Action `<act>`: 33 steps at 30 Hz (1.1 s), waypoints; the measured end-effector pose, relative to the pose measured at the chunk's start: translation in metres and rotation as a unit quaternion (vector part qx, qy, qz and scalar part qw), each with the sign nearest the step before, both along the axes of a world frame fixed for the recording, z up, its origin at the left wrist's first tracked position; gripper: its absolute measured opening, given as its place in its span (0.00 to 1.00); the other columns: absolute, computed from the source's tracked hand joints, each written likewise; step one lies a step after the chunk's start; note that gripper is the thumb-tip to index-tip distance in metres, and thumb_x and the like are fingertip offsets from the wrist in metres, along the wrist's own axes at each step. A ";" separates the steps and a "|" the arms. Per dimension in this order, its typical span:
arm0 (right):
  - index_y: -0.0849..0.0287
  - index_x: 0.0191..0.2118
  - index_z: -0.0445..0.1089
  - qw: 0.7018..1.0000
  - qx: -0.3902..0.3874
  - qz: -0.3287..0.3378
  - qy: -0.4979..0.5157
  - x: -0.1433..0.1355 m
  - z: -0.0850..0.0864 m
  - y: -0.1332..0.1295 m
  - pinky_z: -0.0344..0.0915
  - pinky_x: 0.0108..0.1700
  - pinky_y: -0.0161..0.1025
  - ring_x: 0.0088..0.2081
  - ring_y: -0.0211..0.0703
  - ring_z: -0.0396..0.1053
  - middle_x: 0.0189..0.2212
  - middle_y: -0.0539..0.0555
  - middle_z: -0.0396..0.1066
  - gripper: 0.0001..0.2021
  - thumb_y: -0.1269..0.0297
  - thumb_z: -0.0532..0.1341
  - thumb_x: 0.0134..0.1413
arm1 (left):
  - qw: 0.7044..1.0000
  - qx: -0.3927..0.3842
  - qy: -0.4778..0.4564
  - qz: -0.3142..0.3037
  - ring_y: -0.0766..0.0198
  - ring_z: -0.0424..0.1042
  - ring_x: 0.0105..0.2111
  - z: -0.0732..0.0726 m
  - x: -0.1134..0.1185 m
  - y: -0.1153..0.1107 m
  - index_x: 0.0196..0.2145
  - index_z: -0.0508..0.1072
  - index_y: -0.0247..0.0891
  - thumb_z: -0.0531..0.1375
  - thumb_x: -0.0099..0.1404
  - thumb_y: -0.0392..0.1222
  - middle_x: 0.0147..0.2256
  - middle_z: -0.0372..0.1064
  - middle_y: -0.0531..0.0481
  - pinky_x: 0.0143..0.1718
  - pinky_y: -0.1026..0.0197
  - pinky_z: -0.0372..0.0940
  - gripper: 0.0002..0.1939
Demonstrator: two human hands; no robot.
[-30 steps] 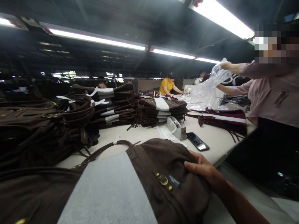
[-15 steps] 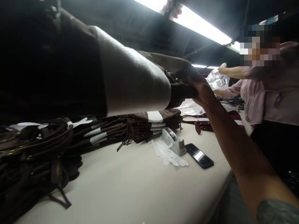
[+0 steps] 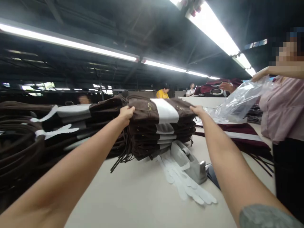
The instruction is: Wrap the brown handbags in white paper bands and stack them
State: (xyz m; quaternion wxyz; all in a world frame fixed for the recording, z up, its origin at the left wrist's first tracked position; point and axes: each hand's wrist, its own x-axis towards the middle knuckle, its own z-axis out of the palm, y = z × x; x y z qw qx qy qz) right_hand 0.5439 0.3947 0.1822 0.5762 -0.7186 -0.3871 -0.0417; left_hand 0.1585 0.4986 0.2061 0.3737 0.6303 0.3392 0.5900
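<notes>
At the top of a stack of brown suede-looking bags (image 3: 142, 141) lies one brown bag (image 3: 142, 110) with brass fittings and a white band (image 3: 166, 110) around its middle. My left hand (image 3: 126, 114) is closed on its left end, fingers curled over the edge. At the opposite end, my right hand (image 3: 197, 110) pinches the corner. Thin dark cords (image 3: 118, 163) hang from the stack's lower left.
A grey tape dispenser (image 3: 188, 161), white gloves (image 3: 185, 183) and a partly hidden phone (image 3: 213, 174) lie before the stack. More brown bags (image 3: 102, 123) are piled left. To the right are burgundy items (image 3: 244, 139) and a co-worker (image 3: 282, 104) holding clear plastic (image 3: 244, 98).
The banded brown bag has moved away from close to the camera onto the stack. My left hand has come into view on its left end. The co-worker's plastic is now lower and spread out.
</notes>
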 end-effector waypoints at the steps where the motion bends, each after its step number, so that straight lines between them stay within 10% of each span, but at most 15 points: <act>1: 0.67 0.44 0.71 0.999 -0.050 -0.008 0.008 0.002 -0.026 0.009 0.70 0.45 0.42 0.38 0.40 0.72 0.39 0.55 0.73 0.14 0.59 0.61 0.61 | 0.999 -0.047 0.015 0.013 0.62 0.73 0.39 -0.022 0.005 0.013 0.43 0.71 0.32 0.60 0.66 0.44 0.40 0.72 0.46 0.42 0.53 0.71 0.13; 5: 0.64 0.42 0.70 0.980 -0.194 -0.049 0.017 0.014 -0.103 0.039 0.70 0.44 0.44 0.39 0.41 0.71 0.39 0.54 0.72 0.12 0.58 0.60 0.62 | 0.981 -0.184 0.055 0.032 0.62 0.73 0.38 -0.091 0.008 0.048 0.43 0.71 0.33 0.60 0.67 0.45 0.40 0.71 0.47 0.40 0.55 0.71 0.13; 9: 0.63 0.41 0.71 0.959 -0.265 -0.098 -0.006 0.025 -0.118 0.055 0.68 0.47 0.46 0.43 0.43 0.71 0.41 0.55 0.72 0.15 0.55 0.58 0.63 | 0.971 -0.229 0.064 0.024 0.65 0.73 0.34 -0.114 0.005 0.056 0.42 0.71 0.32 0.59 0.67 0.44 0.37 0.72 0.48 0.37 0.58 0.71 0.12; 21: 0.58 0.56 0.67 0.925 -0.335 -0.116 -0.135 0.002 -0.107 0.029 0.63 0.50 0.45 0.49 0.48 0.69 0.49 0.60 0.70 0.20 0.57 0.48 0.67 | 0.958 -0.194 0.169 0.124 0.58 0.71 0.45 -0.106 0.001 0.056 0.47 0.70 0.34 0.60 0.66 0.47 0.46 0.69 0.45 0.47 0.50 0.69 0.16; 33: 0.55 0.64 0.57 0.854 -0.409 -0.045 -0.319 -0.033 -0.110 -0.021 0.50 0.64 0.52 0.67 0.50 0.45 0.66 0.53 0.51 0.32 0.77 0.51 0.52 | 0.939 -0.143 0.268 0.161 0.55 0.68 0.50 -0.087 -0.011 0.014 0.49 0.69 0.35 0.58 0.67 0.50 0.50 0.67 0.43 0.52 0.46 0.65 0.18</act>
